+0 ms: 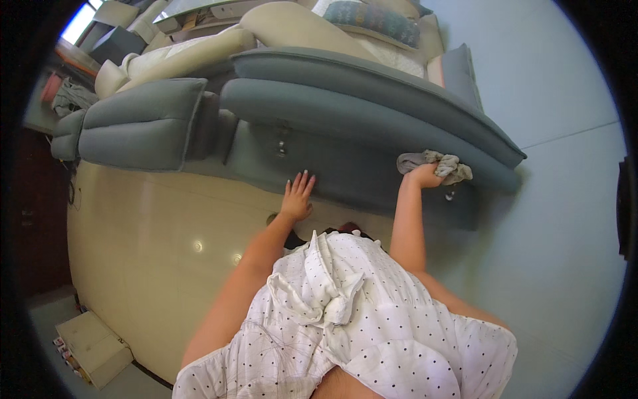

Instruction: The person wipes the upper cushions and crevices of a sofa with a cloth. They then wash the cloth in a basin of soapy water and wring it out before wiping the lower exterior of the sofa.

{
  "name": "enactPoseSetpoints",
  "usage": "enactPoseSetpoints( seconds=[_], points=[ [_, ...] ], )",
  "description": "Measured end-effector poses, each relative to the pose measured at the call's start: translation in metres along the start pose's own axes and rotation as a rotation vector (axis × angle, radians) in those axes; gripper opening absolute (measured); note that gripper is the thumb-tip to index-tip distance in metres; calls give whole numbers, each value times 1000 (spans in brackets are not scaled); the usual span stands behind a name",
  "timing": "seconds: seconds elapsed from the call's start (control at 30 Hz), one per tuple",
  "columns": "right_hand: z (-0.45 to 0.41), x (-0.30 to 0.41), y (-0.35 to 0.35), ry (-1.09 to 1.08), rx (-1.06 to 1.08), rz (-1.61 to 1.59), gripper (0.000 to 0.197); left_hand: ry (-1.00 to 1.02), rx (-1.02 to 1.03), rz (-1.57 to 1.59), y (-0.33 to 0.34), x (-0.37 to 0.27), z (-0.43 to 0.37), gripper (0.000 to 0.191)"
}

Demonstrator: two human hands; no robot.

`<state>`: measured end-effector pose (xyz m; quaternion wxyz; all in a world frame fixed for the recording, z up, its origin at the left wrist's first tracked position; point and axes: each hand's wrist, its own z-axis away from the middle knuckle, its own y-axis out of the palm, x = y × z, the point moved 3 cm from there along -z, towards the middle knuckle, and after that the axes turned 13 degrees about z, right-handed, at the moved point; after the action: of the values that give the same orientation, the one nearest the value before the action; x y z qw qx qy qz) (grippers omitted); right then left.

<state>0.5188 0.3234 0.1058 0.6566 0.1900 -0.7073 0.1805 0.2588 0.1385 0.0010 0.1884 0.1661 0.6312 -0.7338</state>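
Observation:
In the head view, my right hand point(426, 175) is closed around a crumpled grey cloth point(454, 168), whose folds stick out on both sides of the fist. The cloth lies against or just above the back of a grey-blue upholstered sofa point(349, 149), near its right end; whether it touches is hard to tell. Farther left, my left hand point(298, 197) has its fingers spread and holds nothing. Its fingertips are over the lower part of the sofa back; contact there cannot be told. Small shiny metal fittings point(281, 148) show on the sofa back.
Another grey sofa section point(134, 124) stands at the left. Beyond the sofa back are beige cushions point(299, 27) and a patterned pillow point(374, 24). A pale wall point(558, 199) rises at the right. A beige cabinet point(94, 344) stands at the lower left on the glossy floor point(149, 214).

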Motion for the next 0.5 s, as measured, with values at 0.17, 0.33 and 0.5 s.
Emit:
enactPoseSetpoints(
  seconds=[0.17, 0.33, 0.5],
  points=[
    [110, 25, 38, -7, -48, 162, 31, -85, -48, 77, -39, 61, 34, 88],
    [236, 26, 81, 135, 242, 245, 31, -161, -18, 73, -76, 134, 76, 92],
    [368, 57, 114, 279, 458, 80, 26, -269, -24, 150, -72, 171, 100, 91]
  ],
)
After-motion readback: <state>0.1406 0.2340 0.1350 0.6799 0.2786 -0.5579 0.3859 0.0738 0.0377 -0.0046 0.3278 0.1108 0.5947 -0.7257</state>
